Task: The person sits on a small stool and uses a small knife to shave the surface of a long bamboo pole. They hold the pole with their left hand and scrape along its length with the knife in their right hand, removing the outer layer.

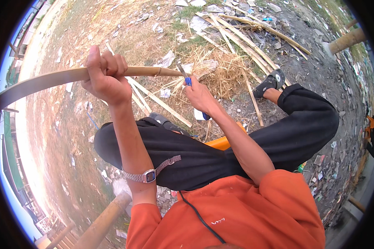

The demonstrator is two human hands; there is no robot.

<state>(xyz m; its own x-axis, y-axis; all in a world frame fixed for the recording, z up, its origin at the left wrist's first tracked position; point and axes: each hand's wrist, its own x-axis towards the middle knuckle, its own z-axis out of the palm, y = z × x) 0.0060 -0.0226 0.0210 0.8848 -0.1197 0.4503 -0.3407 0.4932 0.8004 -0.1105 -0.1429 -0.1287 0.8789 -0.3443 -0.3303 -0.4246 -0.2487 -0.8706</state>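
My left hand (104, 74) is clenched around a long bent bamboo strip (50, 79) that runs from the far left edge toward the middle. A blue-handled knife (186, 77) is gripped in my right hand (200, 96), and its blade rests against the right end of the strip. A metal wristwatch (149, 175) sits on my left forearm. Both forearms rise over my knees in black trousers (203, 153).
Split bamboo sticks (245, 39) and dry straw (222, 72) lie on the dirt ahead. My sandalled foot (272, 81) rests beside them. An orange seat (220, 143) shows between my legs. A thick pole (104, 222) lies lower left, a post (347, 40) upper right, and litter at right.
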